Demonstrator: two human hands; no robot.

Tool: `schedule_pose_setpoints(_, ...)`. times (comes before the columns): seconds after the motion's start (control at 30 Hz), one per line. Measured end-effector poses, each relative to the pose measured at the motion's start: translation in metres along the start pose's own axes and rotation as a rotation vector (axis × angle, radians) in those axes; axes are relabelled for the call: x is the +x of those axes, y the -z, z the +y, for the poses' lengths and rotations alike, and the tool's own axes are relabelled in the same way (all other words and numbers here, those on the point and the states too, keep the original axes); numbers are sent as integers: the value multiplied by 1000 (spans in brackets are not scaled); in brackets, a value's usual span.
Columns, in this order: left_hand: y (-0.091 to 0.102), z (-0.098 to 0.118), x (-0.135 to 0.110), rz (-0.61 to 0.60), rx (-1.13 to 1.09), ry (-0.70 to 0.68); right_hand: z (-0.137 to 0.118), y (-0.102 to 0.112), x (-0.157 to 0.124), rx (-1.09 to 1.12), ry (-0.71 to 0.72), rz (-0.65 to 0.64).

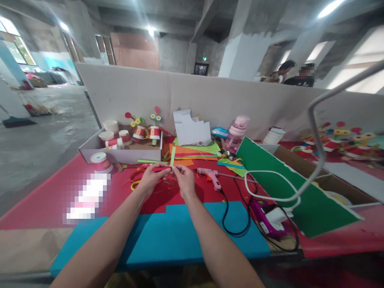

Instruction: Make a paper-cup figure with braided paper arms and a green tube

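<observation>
Left hand [151,179], right hand [184,181] pinching red strip [162,169]

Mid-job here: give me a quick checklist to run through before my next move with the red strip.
1. Both hands on the red strip: ok, left hand and right hand pinch it between them.
2. Strip flat, not twisted: cannot tell, too small.
3. Glue gun within reach: ok, it lies on the red mat just right of the right hand.
4. Glue gun cord away from the wrists: ok, it loops off to the right.
5. Glue gun hot: cannot tell.
6. Cups in the box out of the way: ok, behind the hands.
</observation>
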State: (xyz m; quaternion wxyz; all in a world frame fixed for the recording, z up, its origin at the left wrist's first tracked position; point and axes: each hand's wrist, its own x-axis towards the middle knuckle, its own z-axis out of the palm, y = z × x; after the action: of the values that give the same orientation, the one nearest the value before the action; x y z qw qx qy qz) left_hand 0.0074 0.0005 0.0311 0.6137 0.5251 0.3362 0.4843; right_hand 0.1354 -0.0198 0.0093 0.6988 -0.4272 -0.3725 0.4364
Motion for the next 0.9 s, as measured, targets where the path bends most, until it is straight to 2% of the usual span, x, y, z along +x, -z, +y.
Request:
schedule_pose_setpoints(0.13,2,-2,3,45,18,-29,-2,-2,-1,29,-40,-40)
schedule_pose_setpoints(0.37,3,-1,3,44,43,-40,-6,1,1,66,-104,-107)
schedule_pose_setpoints(0.7,3,0,3,55,62,-33,-9,1,0,33,-131,-142)
schedule_pose_setpoints(0.9,0,3,2,102,127,-47,-7,2,2,-13,-122,-121)
